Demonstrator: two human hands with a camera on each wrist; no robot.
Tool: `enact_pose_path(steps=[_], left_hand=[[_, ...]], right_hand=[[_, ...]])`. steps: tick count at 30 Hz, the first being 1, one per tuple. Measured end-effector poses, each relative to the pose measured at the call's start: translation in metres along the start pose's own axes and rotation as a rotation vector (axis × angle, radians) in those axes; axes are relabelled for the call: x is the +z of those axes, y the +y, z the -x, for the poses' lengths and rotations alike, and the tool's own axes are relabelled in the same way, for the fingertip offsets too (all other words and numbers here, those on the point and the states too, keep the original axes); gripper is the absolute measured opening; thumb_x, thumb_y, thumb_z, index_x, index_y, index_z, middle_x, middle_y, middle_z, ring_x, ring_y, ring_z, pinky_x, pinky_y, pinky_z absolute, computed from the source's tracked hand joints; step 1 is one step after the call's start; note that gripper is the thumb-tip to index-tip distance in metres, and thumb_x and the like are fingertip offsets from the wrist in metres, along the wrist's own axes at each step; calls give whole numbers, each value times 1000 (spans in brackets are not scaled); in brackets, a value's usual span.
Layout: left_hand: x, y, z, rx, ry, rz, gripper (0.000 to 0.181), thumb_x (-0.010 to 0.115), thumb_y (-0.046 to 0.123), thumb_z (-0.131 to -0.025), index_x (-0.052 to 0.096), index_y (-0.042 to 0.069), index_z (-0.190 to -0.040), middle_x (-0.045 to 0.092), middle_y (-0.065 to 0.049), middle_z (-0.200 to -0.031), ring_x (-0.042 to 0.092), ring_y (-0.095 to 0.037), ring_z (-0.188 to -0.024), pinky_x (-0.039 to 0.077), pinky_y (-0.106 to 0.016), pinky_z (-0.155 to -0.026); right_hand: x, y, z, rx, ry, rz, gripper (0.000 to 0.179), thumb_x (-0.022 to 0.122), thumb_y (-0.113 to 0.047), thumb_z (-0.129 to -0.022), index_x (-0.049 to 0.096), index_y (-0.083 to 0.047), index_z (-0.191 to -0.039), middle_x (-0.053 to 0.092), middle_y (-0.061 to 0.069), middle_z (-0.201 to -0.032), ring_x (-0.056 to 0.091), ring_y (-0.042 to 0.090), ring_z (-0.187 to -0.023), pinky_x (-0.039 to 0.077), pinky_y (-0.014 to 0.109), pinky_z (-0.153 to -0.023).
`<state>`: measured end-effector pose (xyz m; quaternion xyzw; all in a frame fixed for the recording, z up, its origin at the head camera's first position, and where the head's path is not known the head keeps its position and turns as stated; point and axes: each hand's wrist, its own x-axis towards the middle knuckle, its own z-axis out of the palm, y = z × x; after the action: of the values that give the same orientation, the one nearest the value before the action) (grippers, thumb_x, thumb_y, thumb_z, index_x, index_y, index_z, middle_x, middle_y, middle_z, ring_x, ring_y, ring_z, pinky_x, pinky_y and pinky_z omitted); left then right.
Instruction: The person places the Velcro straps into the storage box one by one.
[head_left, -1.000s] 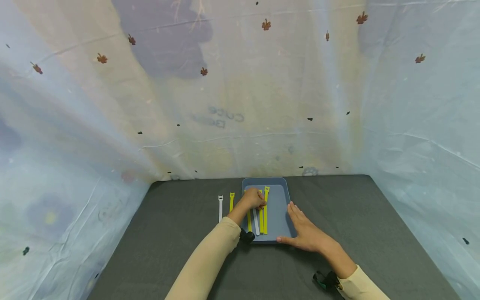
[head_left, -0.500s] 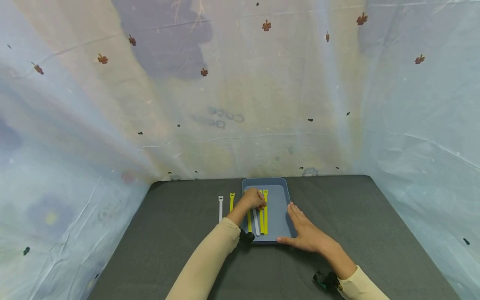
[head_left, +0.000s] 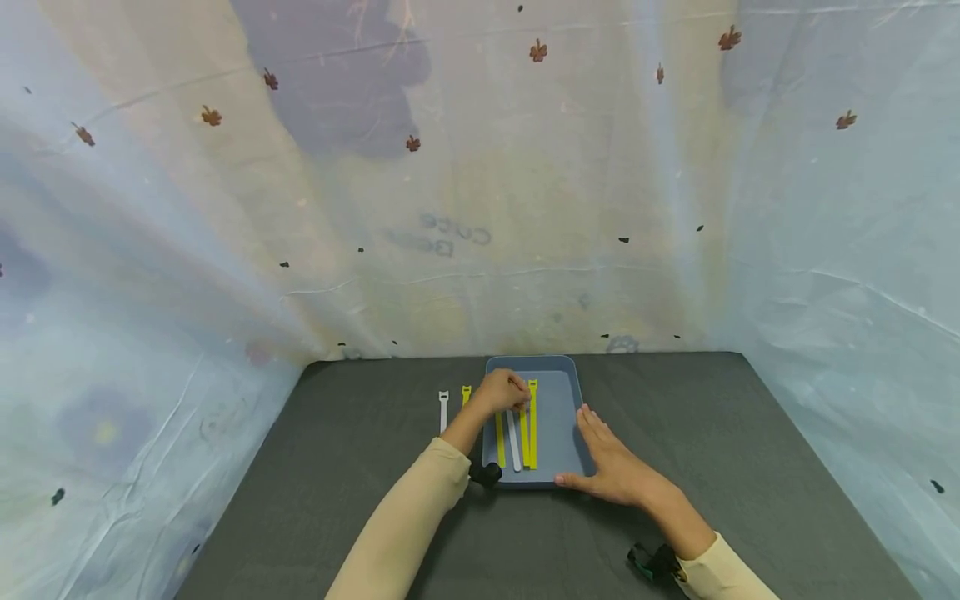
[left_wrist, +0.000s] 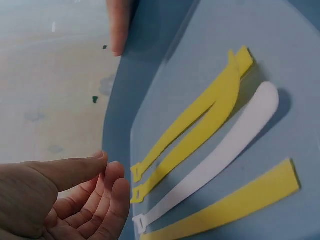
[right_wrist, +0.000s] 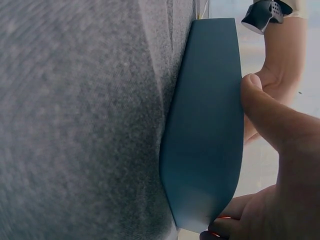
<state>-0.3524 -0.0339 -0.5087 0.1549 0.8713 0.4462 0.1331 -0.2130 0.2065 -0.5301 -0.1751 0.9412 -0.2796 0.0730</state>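
Low over the blue-grey tray (head_left: 557,433), my left hand (head_left: 504,390) hovers with loosely bent fingers. Its thumb tip lies close to the index fingertip, with nothing showing between them in the left wrist view. Right beside those fingertips are the slotted heads of the cable straps: two yellow straps (left_wrist: 200,135), a white strap (left_wrist: 220,155) and another yellow strap (left_wrist: 235,207), side by side in the tray. My right hand (head_left: 617,462) rests at the tray's front right corner. Its fingers lie straight along the right side, and the thumb touches the front rim.
Left of the tray, a white strap (head_left: 443,408) and a yellow strap (head_left: 467,392) lie on the dark grey cloth (head_left: 375,417), partly behind the left forearm. A patterned sheet (head_left: 480,167) hangs behind the table and along both sides.
The rightmost yellow strap slid slightly toward the front of the tray. My left hand then came off it, shifting a little back and left. My right hand stays put.
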Motion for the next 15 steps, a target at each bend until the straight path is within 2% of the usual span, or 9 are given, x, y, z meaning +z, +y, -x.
enact_pose_path(steps=[9, 15], left_hand=[[-18, -12, 9, 6, 43, 30, 16, 74, 16, -104, 70, 2, -111, 79, -19, -98, 78, -36, -90, 65, -47, -81], [-34, -24, 16, 6, 54, 53, 20, 74, 19, -105, 70, 1, -113, 79, -19, -101, 78, -35, -92, 65, -43, -82]], right_hand=[[1, 0, 0, 0, 5, 6, 128, 76, -70, -90, 12, 9, -168, 4, 28, -177, 8, 48, -163, 19, 68, -128], [1, 0, 0, 5, 5, 11, 129, 76, -71, -90, 11, 8, -168, 3, 28, -177, 7, 48, -163, 19, 68, -128]])
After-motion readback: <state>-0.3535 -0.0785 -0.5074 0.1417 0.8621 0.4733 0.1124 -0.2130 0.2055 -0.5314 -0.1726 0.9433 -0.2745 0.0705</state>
